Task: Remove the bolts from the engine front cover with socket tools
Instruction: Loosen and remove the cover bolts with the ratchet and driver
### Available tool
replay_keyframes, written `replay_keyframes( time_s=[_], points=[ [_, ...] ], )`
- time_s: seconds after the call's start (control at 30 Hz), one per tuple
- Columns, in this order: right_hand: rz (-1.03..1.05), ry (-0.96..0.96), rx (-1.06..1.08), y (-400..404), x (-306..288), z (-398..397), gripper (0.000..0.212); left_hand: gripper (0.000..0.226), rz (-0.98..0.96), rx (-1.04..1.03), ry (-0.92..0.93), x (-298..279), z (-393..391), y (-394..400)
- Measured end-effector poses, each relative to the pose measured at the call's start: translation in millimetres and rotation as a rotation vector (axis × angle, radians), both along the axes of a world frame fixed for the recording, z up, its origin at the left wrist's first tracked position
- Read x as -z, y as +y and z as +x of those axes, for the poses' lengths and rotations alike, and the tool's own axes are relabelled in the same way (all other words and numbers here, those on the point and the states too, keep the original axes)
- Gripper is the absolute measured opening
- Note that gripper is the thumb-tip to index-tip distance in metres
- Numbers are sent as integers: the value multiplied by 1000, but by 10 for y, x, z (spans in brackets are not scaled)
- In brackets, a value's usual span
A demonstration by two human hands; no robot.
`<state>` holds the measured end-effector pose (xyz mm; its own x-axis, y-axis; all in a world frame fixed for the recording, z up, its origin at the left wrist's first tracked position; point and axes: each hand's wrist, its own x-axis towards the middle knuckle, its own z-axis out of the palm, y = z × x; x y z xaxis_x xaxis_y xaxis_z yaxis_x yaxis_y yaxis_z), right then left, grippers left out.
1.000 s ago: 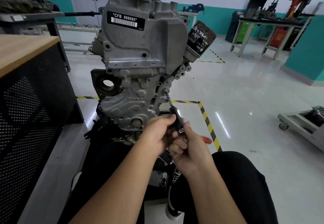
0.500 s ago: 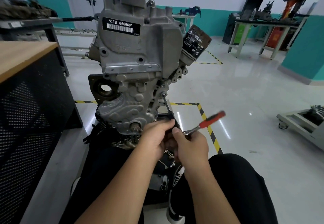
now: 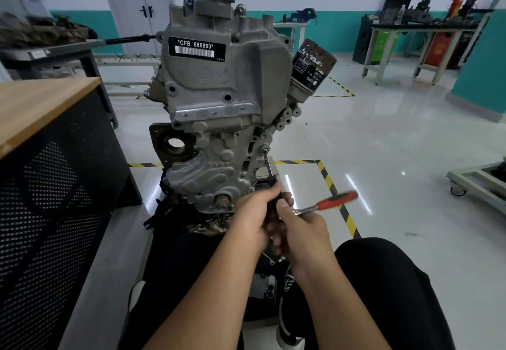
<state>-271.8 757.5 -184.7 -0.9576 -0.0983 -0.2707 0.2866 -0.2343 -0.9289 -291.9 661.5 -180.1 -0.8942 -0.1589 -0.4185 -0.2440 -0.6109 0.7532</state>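
From the head view, the engine (image 3: 219, 108) stands upright in front of the seated person, its grey front cover (image 3: 208, 174) facing the camera. A thin extension bar (image 3: 269, 164) runs from a bolt (image 3: 264, 150) at the cover's right edge down and toward the hands. The left hand (image 3: 253, 218) has its fingers curled around the dark lower part of that bar, just below the cover's right edge. The right hand (image 3: 301, 229) sits touching the left, fingers wrapped at the head of a ratchet (image 3: 325, 204) whose red handle sticks out to the right, blurred; exactly where the ratchet meets the bar is hidden between the hands, so the joint is likely but not plain.

The engine rests low over a glossy pale floor (image 3: 383, 144) marked with yellow-black tape (image 3: 328, 182). A wood-topped cabinet (image 3: 49, 158) with perforated black sides stands at left; metal benches (image 3: 410, 45) line the far teal-and-white wall.

A black label (image 3: 195, 48) near the engine's top reads "*CFB 666660*" over a barcode. The oil filter (image 3: 312, 65) at upper right carries small print, unreadable.
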Motion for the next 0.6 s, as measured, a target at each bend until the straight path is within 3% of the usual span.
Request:
replay_keyframes(
  time_s=[0.07, 0.1, 0.13, 0.17, 0.27, 0.3, 0.33, 0.37, 0.43, 0.47, 0.5, 0.53, 0.6],
  points=[
    [-565, -302, -90, 5, -89, 35, 18, 26, 53, 52, -28, -29, 18, -21],
    [-674, -353, -105, 23, -96, 37, 19, 27, 65, 57, -35, -42, 28, -29],
    [-653, -333, -94, 34, -98, 29, 20, 24, 45, 48, -24, -39, 25, -28],
    [-464, -248, -80, 49, -87, 24, 23, 19, 13, 31, -2, -21, 15, -24],
    [413, 146, 31, 64, 3, 1, 25, 29, -42, -23, 76, 23, -5, 2],
    [498, 215, 53, 50, 28, 0, 23, 29, -35, -26, 77, 29, -10, -1],
    [447, 209, 50, 42, 27, 10, 21, 27, -24, -13, 61, 30, -12, -11],
    [219, 100, 26, 32, 7, 13, 21, 22, -6, 18, 29, 29, -11, -34],
    [-448, -247, -82, 41, -85, 33, 16, 24, 31, 82, -26, 12, -2, -70],
    [-621, -338, -101, 65, -105, 32, 16, 27, 28, 100, -25, 13, -1, -84],
    [-636, -328, -102, 87, -98, 14, 17, 27, 15, 100, -9, 8, 0, -88],
    [-482, -250, -92, 106, -90, -5, 20, 22, 7, 87, 19, 3, 3, -79],
    [91, 8, 2, 96, -11, -41, 29, 13, -4, 51, 59, 1, 16, -53]
  ],
)
